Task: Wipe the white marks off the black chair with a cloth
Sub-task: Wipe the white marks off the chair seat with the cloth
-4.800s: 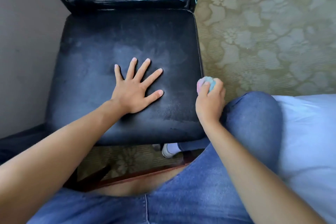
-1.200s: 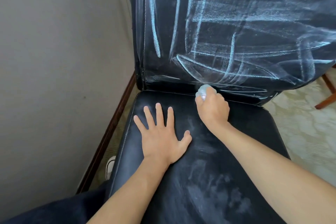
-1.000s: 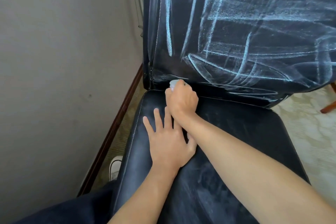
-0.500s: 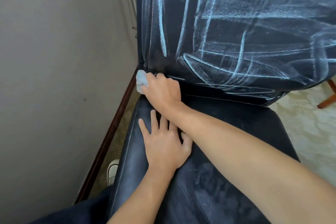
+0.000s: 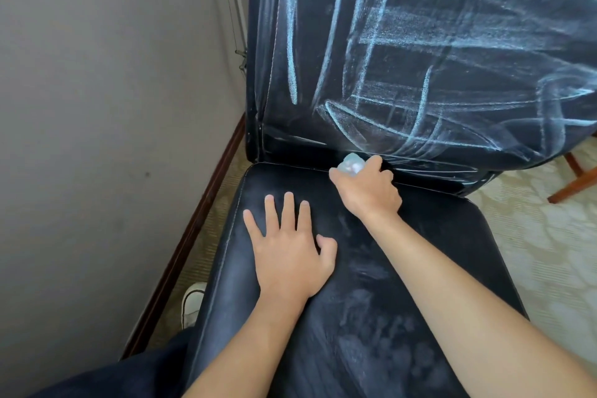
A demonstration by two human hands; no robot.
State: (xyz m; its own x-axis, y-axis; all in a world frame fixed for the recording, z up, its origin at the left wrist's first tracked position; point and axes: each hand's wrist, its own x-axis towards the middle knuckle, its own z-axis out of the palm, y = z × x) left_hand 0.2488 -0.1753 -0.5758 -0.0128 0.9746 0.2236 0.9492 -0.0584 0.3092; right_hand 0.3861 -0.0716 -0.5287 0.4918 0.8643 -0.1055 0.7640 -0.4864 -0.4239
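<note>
The black chair's seat (image 5: 445,236) fills the lower middle, dulled by faint white smears. Its upright backrest (image 5: 323,42) carries many white chalk lines (image 5: 420,42). My right hand (image 5: 368,191) grips a small balled pale cloth (image 5: 350,165) and holds it at the crease where the seat meets the backrest, near the middle. My left hand (image 5: 289,252) lies flat on the seat's left part, fingers spread and straight, just left of my right wrist.
A grey wall (image 5: 113,107) with a dark wooden skirting (image 5: 200,203) runs close along the chair's left side. A white shoe (image 5: 192,300) shows on the floor beside the seat. Patterned pale carpet (image 5: 549,252) lies to the right, with a wooden furniture leg (image 5: 575,181) there.
My right hand with the cloth swept left along the seat-back crease to the chair's left edge, then came back right to the middle. My left hand stayed flat on the seat.
</note>
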